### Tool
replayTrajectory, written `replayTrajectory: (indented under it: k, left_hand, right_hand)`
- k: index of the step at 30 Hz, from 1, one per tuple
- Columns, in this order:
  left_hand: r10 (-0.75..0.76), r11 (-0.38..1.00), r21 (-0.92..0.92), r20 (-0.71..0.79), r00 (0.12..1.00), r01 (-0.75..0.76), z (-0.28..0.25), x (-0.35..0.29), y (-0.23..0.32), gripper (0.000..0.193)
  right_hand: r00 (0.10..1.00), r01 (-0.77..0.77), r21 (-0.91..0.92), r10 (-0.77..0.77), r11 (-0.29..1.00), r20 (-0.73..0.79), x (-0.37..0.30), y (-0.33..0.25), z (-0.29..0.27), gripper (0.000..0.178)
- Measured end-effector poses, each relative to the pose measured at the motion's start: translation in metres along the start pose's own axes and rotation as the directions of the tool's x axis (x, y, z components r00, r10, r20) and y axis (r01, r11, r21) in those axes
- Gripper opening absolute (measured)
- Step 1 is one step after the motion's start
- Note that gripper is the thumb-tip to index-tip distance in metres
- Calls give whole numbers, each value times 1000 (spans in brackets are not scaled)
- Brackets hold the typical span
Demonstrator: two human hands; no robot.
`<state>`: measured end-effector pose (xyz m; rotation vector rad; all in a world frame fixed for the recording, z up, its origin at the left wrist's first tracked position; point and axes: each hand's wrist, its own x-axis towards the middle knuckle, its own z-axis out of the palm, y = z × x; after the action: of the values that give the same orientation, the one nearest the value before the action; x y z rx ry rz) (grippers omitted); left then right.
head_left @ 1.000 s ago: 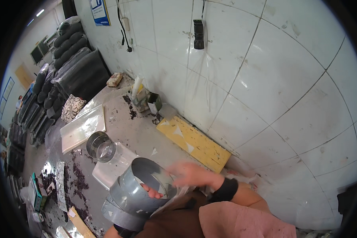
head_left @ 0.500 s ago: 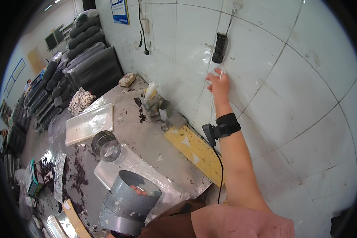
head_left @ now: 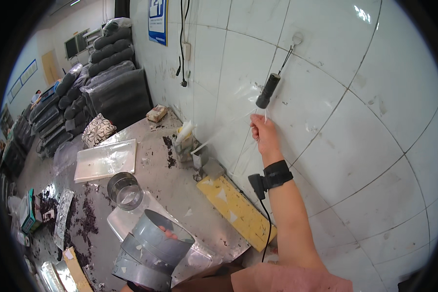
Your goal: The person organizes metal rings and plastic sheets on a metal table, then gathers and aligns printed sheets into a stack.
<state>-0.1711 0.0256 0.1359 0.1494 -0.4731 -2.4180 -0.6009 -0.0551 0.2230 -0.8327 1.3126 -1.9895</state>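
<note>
The right hand (head_left: 265, 134) has its thumb and fingers drawn together on a thin clear strip (head_left: 265, 115), just below the torch (head_left: 268, 91); the strip's far run is hard to make out. Of the left hand (head_left: 168, 233), only fingers show within the grey pipe (head_left: 153, 249), which surrounds them and hides the rest, so its closure cannot be told.

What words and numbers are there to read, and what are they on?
Blue-and-white wall poster: a big blue mark, cut off at the top; its smaller print is too small to read.
Teal-and-black box: too small to read.
Blue-framed panels on the far wall: too blurred.
Grey rings: no writing I can see.
</note>
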Motion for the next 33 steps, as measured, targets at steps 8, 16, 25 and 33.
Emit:
replayTrajectory:
  k: [8, 16, 25, 33]
  left_hand:
    - [-16, 1000, -5, 39, 999, 16, 4, 4, -14, 48]
    - [8, 1000, 6, 58, 998, -8, 9, -7, -21, 48]
    - [70, 998, -7, 58, 996, -69, 8, -22, -19, 48]
    - [81, 996, -43, 118, 990, -76, 14, -24, -25, 49]
  right_hand:
    - [943, 64, -434, -196, 899, -267, -5, 33, 5, 39]
    - [797, 300, -268, -395, 915, -456, -4, 41, 11, 31]
    - [807, 338, -212, -398, 917, -436, -29, 7, 5, 36]
    - [898, 248, -283, -330, 926, -292, -29, -20, -13, 32]
